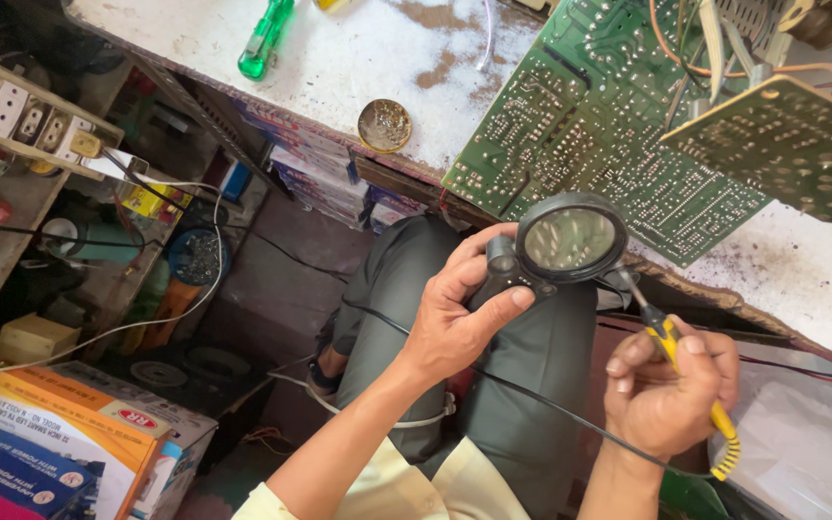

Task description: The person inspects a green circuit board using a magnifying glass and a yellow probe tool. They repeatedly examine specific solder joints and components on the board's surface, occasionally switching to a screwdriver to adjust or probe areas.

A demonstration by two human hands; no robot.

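Fingers: left hand (455, 323) wrapped round magnifier (570, 239); right hand (671, 390) pinching soldering iron (671, 347). Tip clear of board (589, 125) — inspection stage, prob. no joint in progress.

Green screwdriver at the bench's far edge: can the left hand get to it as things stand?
Probably not straight away: the left hand is gripping the magnifier. The bench top towards the green screwdriver looks unobstructed.

Magnifier (570, 239) before the circuit board (589, 125) on the bench (339, 58), screwdriver (265, 39) far left.
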